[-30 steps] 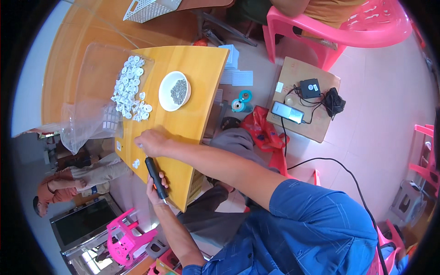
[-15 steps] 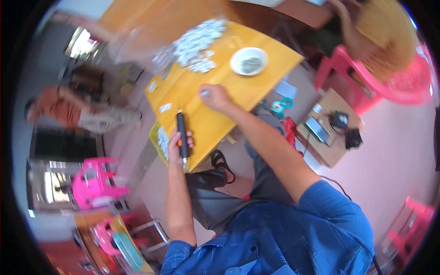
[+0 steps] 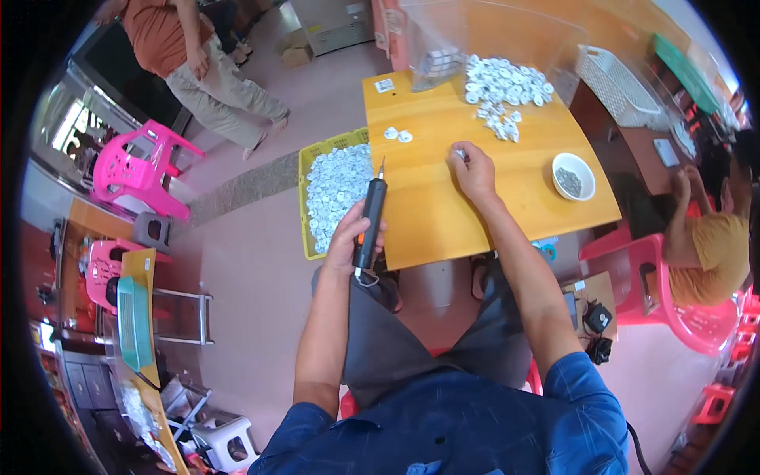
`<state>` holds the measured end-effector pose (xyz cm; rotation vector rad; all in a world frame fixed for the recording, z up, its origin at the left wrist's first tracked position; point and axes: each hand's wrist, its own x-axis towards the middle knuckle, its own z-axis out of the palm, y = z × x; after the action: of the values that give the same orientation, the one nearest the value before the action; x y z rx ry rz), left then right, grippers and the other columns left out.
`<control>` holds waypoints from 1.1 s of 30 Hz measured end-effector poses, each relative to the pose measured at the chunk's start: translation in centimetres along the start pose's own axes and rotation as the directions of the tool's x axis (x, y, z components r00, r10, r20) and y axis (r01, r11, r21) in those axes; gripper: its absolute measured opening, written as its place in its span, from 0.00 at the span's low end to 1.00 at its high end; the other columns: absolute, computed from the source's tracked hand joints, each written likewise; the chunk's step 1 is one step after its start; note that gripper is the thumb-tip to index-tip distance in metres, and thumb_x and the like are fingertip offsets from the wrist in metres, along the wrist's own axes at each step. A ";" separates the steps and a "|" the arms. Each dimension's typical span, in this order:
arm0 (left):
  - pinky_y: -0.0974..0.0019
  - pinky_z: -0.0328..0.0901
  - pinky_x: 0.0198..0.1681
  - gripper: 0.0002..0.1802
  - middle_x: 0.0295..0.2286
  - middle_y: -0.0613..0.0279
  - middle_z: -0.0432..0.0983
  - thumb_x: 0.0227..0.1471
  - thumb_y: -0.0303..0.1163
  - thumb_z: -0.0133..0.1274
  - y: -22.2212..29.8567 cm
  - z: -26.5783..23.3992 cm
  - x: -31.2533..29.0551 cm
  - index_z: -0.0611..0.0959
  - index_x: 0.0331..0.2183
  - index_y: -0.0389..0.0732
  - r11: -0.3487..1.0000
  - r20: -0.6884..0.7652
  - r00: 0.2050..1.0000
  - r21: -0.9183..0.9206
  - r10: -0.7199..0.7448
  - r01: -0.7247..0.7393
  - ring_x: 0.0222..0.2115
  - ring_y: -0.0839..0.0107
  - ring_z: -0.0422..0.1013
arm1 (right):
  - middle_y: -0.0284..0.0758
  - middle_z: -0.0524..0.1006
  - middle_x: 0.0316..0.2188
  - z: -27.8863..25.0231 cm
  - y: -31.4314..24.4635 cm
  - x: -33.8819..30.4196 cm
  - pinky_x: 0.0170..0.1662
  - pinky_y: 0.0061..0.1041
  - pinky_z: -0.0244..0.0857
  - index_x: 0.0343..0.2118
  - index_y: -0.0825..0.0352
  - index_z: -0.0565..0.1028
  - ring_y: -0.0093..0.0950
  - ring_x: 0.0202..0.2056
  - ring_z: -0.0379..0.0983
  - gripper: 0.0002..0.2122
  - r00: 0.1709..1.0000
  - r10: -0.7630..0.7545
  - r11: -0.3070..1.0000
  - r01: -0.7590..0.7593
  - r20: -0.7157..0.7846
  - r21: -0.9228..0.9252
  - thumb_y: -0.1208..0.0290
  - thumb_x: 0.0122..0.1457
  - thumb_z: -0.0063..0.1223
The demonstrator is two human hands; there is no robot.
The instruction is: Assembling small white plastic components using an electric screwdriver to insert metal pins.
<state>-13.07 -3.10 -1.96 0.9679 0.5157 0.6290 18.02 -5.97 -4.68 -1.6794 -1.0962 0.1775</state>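
Note:
My left hand (image 3: pixel 347 241) is wrapped around a black electric screwdriver (image 3: pixel 370 226), held upright at the table's left edge with its bit pointing away from me. My right hand (image 3: pixel 478 174) is closed above the middle of the yellow wooden table (image 3: pixel 431 210); a small whitish piece (image 3: pixel 459 153) shows at its fingertips, mostly hidden. Two white round parts (image 3: pixel 397 135) lie near the far left of the table. A heap of similar parts (image 3: pixel 508 82) spreads at the back by a clear plastic bag (image 3: pixel 435 67). To the right, a white bowl (image 3: pixel 586 168) contains small grey metal pieces (image 3: pixel 566 181).
A yellow crate (image 3: pixel 305 176) full of white round parts stands left of the table. One person (image 3: pixel 226 83) stands at the far left. Another person (image 3: pixel 704 253) sits on a pink chair (image 3: pixel 633 273) at right. A cardboard box (image 3: pixel 599 289) holds black devices near my right knee.
My view has swung left, so the table appears farther right and the yellow crate shows more fully. Both hands keep their hold: screwdriver in the left, small piece in the right.

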 end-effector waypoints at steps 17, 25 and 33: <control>0.67 0.72 0.26 0.35 0.34 0.53 0.78 0.55 0.30 0.50 1.0 -1.9 -0.2 0.62 0.63 0.39 0.983 -0.105 0.993 -0.183 -0.050 0.030 0.24 0.69 0.75 | 0.51 0.68 0.55 12.5 -2.2 6.9 0.58 0.42 0.60 0.56 0.71 0.67 0.48 0.56 0.65 0.27 0.986 -0.151 0.935 0.166 0.073 -0.314 0.58 0.59 0.55; 0.65 0.72 0.26 0.38 0.33 0.53 0.77 0.54 0.29 0.52 1.0 -0.9 0.1 0.60 0.64 0.38 0.969 -0.074 0.992 -0.232 -0.101 0.081 0.24 0.67 0.75 | 0.52 0.72 0.49 14.5 -0.9 7.6 0.56 0.43 0.63 0.44 0.69 0.76 0.49 0.52 0.68 0.12 0.933 -0.307 0.834 0.358 0.185 -0.420 0.69 0.60 0.52; 0.66 0.71 0.28 0.38 0.33 0.55 0.76 0.54 0.32 0.54 1.3 -1.4 0.3 0.61 0.63 0.38 0.981 -0.051 0.996 -0.179 -0.079 0.069 0.25 0.69 0.75 | 0.55 0.72 0.50 14.7 -0.9 8.1 0.57 0.43 0.63 0.49 0.67 0.74 0.51 0.52 0.69 0.15 0.925 -0.357 0.879 0.380 0.131 -0.289 0.72 0.59 0.51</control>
<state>-14.11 -1.47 -1.53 0.7611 0.5351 0.6259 13.28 10.00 -6.94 -1.7062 -1.5418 -0.1904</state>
